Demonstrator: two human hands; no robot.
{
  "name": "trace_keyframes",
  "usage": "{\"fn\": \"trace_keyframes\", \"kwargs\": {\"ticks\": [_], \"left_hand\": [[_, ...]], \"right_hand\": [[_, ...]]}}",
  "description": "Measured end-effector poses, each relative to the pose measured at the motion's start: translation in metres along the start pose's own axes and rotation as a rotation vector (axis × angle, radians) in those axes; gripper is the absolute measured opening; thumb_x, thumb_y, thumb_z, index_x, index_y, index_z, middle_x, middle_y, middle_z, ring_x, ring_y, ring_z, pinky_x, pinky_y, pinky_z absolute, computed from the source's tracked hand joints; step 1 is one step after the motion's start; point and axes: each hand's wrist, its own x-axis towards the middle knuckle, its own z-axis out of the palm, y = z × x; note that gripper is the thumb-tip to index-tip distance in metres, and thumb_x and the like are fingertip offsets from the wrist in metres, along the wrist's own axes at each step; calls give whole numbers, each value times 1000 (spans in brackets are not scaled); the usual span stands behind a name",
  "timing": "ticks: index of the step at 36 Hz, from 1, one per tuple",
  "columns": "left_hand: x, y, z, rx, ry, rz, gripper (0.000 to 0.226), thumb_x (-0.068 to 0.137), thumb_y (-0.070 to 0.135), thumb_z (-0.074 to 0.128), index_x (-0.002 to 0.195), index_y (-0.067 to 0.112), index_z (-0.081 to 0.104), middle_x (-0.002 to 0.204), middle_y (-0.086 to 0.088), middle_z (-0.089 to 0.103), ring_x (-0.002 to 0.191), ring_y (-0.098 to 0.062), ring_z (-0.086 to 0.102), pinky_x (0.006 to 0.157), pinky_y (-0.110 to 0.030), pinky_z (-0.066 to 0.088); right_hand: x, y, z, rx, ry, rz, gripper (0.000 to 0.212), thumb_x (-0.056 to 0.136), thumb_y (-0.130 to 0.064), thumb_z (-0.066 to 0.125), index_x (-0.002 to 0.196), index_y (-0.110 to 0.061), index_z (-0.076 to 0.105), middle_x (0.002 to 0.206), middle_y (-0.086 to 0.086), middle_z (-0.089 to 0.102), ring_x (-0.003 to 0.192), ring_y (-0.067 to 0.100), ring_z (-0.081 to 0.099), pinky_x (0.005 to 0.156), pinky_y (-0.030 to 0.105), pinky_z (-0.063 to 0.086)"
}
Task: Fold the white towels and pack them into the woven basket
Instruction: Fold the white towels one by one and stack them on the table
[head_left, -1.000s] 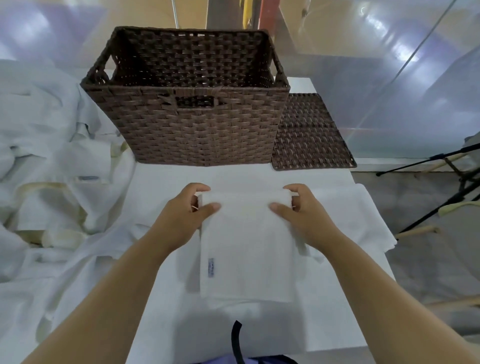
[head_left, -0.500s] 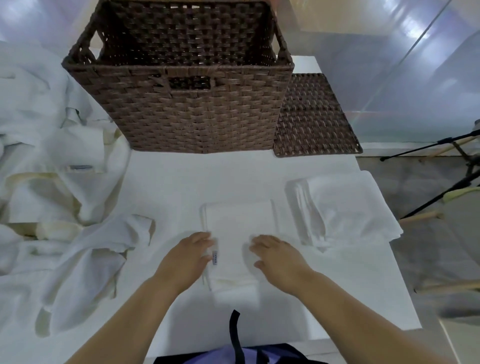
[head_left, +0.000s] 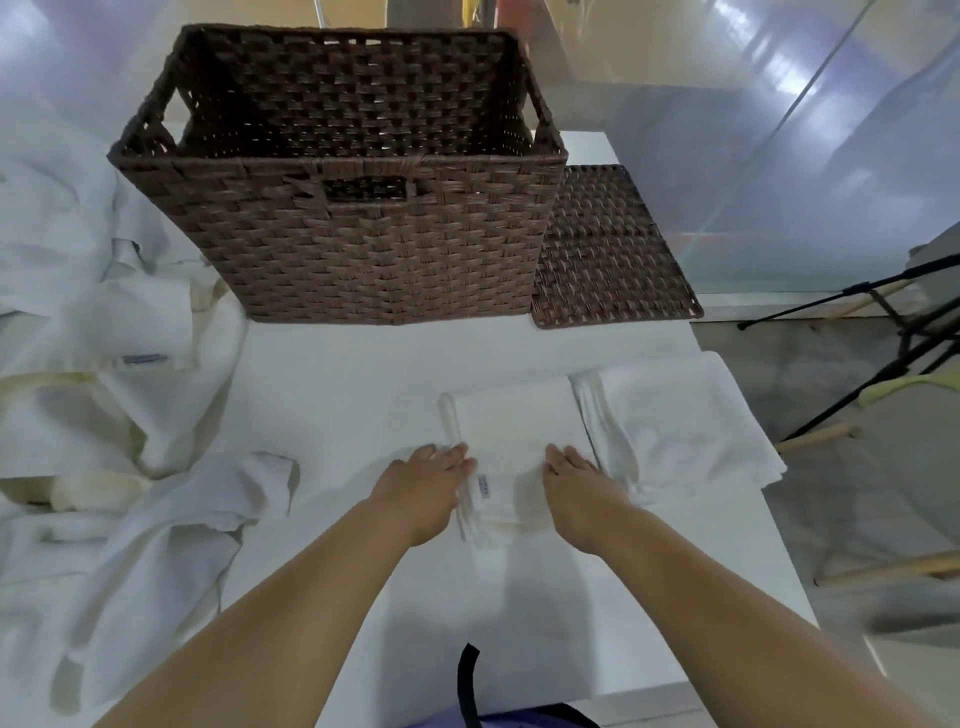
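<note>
A white table (head_left: 363, 374) fills the middle, and grey floor (head_left: 841, 499) shows past its right edge. Beyond its far edge stands glossy, translucent sheeting (head_left: 779, 156), streaked with pale reflections of light. Off the table's right edge, thin black stand legs (head_left: 854, 287) cross above the floor, with pale wooden rods (head_left: 821, 436) near them.

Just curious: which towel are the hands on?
The labelled folded towel mid-table; left hand and right hand press it. The folded stack lies to its right.
</note>
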Motion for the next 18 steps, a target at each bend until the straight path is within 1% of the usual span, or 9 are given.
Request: {"fn": "trace_keyframes", "kwargs": {"ticks": [1,3,4,6,7,8,10,12,18], "left_hand": [[1,0,-1,2,0,-1,54,102,29,32,151,29,10,159,11,-2,145,-22,5,112,-43,25],[0,0,-3,-8,17,0,53,101,30,36,150,28,15,159,10,4,145,-22,10,111,-44,25],[-1,0,-4,-23,32,-2,52,100,31,38,149,27,19,158,8,10,143,-23,16,111,-44,26],[-5,-3,-5,-48,58,-14,47,99,34,40,144,25,33,151,4,30,135,-23,32,106,-42,32],[-9,-5,-5,-55,60,-31,43,98,36,41,140,25,39,144,3,39,129,-23,39,103,-40,35],[-12,-8,-5,-66,58,-56,40,97,38,41,135,25,44,138,2,45,124,-23,44,100,-39,37],[-21,-15,-4,-108,54,-112,38,96,41,41,130,26,50,131,3,52,118,-21,50,96,-36,41],[-31,-24,-1,-166,64,-160,37,96,43,42,130,29,49,129,5,54,117,-19,51,92,-32,41],[-75,-46,5,-267,168,-267,37,96,45,40,129,30,49,125,9,56,113,-12,53,85,-28,41]], "right_hand": [[0,1,-3,-10,-4,-3,63,93,6,33,150,-3,9,160,3,-8,147,21,-1,116,38,15],[-1,2,-9,-6,-13,-5,51,99,-9,39,148,-6,23,160,1,3,146,18,8,111,41,26],[-2,2,-13,4,-21,-4,47,100,-18,40,145,-9,30,158,1,12,145,19,15,108,41,30],[-5,2,-22,27,-20,7,42,100,-32,42,139,-15,39,148,4,35,136,24,33,101,41,38],[-6,2,-26,34,-9,12,42,99,-35,42,137,-17,41,141,4,43,130,25,41,97,40,42],[-7,3,-29,37,9,12,43,99,-38,41,136,-18,41,136,3,48,125,25,46,94,40,44],[-8,3,-36,38,48,-6,46,98,-43,41,139,-22,39,132,1,51,121,24,49,92,38,45],[-8,1,-42,64,68,-23,49,97,-45,43,140,-24,38,132,0,51,120,23,50,92,37,45],[-1,-17,-54,97,39,-87,53,93,-48,49,139,-23,40,132,0,52,118,22,52,93,36,46]]}}
